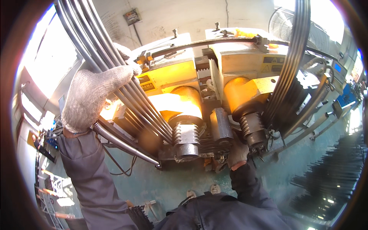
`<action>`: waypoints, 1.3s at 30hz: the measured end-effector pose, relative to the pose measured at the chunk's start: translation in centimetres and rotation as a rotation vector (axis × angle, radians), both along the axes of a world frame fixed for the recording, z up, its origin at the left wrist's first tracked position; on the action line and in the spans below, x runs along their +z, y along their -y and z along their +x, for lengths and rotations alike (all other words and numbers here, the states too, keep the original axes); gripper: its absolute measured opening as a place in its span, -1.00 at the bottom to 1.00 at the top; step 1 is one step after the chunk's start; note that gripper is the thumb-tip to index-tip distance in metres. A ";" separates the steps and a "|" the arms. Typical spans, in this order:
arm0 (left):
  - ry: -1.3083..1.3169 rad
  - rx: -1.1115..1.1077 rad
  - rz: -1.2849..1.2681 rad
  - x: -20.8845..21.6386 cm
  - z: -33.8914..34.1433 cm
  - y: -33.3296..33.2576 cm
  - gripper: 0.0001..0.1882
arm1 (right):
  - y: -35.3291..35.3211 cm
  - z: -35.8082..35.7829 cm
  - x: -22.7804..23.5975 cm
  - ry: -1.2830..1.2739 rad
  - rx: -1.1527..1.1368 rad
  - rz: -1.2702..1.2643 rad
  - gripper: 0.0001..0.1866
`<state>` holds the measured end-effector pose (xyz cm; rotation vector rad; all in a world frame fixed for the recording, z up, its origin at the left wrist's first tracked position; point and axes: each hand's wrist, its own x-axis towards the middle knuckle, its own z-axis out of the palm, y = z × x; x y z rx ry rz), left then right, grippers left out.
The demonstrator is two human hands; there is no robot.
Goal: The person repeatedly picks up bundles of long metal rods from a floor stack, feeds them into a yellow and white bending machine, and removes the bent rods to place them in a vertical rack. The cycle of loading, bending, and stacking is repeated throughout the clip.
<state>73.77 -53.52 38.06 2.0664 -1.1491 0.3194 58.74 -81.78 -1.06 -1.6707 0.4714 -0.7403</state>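
My left hand (96, 94), in a pale knitted glove, is closed round a slanting bundle of long metal rods (92, 34). The rods run down from the upper left to a ribbed metal cylinder (186, 134) on the front of a yellow machine (174, 73). Also gloved, my right hand (238, 152) reaches in low, between a dark hexagonal metal block (221, 124) and a second ribbed cylinder (252, 126). Its fingers are hidden in shadow under the machine parts, so what they touch does not show.
Another bundle of rods (297, 42) slants down at the right side of the machine. A flexible metal conduit (122, 142) runs below my left hand. Many dark rods (329, 176) lie in a pile at the right. A large fan (281, 25) stands behind.
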 end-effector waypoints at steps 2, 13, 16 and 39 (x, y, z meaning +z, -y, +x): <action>0.015 0.044 0.038 0.1 -0.1 0.0 -0.58 | -0.2 0.2 0.5 0.009 0.004 0.023 -0.57; 0.052 0.135 0.150 0.7 -0.7 -0.2 -0.59 | -0.5 0.6 2.1 0.240 0.067 0.762 -0.69; 0.027 0.209 0.182 0.8 -0.5 -0.4 -0.59 | -0.4 0.5 2.2 0.206 0.090 0.871 -0.66; -0.157 0.233 -0.515 -6.8 -23.0 -10.5 -0.77 | -4.9 -14.2 -0.5 0.228 0.047 0.441 -0.67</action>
